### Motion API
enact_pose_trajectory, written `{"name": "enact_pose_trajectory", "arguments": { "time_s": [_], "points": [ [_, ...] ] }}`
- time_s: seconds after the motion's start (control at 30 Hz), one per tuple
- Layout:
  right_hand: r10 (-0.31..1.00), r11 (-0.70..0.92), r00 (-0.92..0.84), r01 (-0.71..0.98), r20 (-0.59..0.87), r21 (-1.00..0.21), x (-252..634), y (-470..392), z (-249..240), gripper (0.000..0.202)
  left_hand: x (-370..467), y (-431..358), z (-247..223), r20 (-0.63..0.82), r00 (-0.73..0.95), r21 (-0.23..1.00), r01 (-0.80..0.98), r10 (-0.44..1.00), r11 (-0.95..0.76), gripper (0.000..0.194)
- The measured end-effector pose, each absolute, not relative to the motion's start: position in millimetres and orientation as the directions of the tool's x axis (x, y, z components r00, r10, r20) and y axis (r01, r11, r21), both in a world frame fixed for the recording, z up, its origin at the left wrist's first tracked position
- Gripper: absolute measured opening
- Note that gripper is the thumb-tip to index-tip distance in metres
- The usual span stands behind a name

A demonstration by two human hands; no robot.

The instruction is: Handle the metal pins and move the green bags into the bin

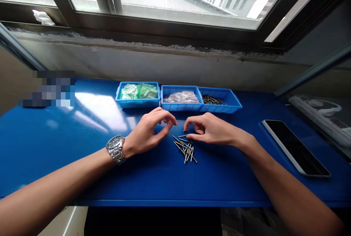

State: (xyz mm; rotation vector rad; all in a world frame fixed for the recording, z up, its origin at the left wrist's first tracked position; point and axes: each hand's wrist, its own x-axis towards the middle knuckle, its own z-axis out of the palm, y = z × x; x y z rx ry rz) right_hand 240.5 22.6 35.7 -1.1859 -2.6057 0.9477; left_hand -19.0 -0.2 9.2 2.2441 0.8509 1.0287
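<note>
Beside metal pins bends the right hand — hold unclear — the left hand curving, loosely parted.

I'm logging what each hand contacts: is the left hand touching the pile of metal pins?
Apart. In the head view, bare blue table shows between the left hand and the pile of metal pins.

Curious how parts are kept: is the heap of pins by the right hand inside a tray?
No, the pins lie loose on the tabletop, nearer the person than the trays.
</note>
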Motion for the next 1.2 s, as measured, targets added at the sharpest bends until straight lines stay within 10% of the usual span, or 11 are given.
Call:
{"name": "enact_pose_trajectory", "arguments": {
  "time_s": [0.63, 1.2],
  "points": [
    [0.76, 0.632, -0.564, 0.522, 0.324, -0.573, 216.1, 8.4, 18.9, 0.01, -20.3, 3.6, 4.8, 0.466, 0.497, 0.605, 0.424, 0.732, -0.673, 0.007],
    [0.737, 0.672, -0.498, 0.467, 0.458, -0.574, 204.9, -2.3, 14.9, 0.009, -18.7, 2.3, 5.7, 0.459, 0.51, 0.634, 0.385, 0.728, -0.67, 0.005]
  ]
}}
